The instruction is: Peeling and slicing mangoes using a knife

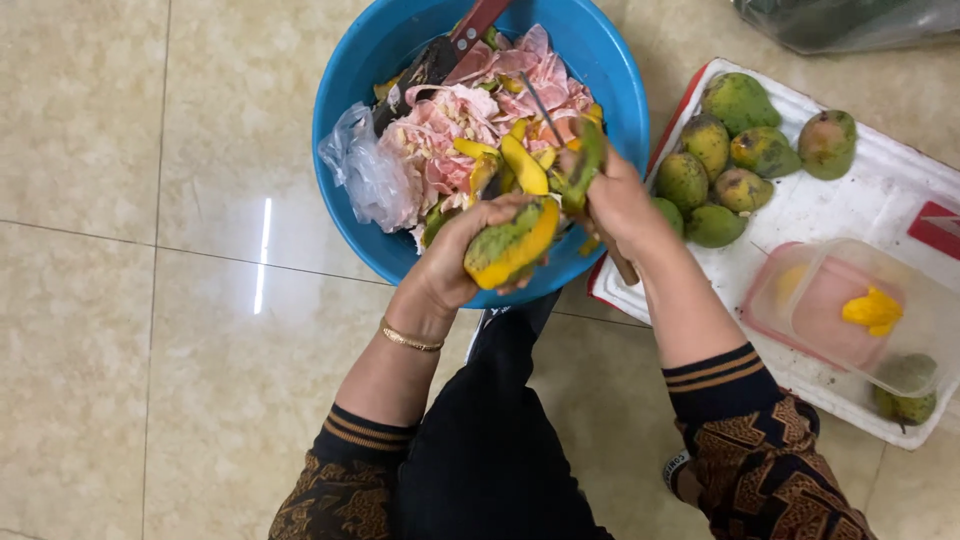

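**Mango peeling over the blue basin: view from the head camera**

I note first what I cannot make out. The tool in the right hand (618,205) is mostly covered: only a thin metal blade (541,106) pointing up-left and a brownish handle end below the wrist show, so I cannot say whether it is a peeler or a knife. A dark knife with a red handle (452,45) in the basin is cut off by the top edge. A dark bag (850,20) at the upper right is cut off too.

The left hand (462,262) is wrapped round a partly peeled mango (512,244), yellow flesh bared, green skin left on one side. The fruit sits at the near rim of the basin, just left of the right hand, which is clenched on the tool with a strip of green peel (585,165) draped over its fingers.

The blue basin (350,100) holds pink scraps, yellow-green peelings and a clear plastic bag (365,170). The white foam tray (850,195) carries a cluster of whole green mangoes (740,150) and a clear plastic box (850,310) containing a yellow piece of fruit.
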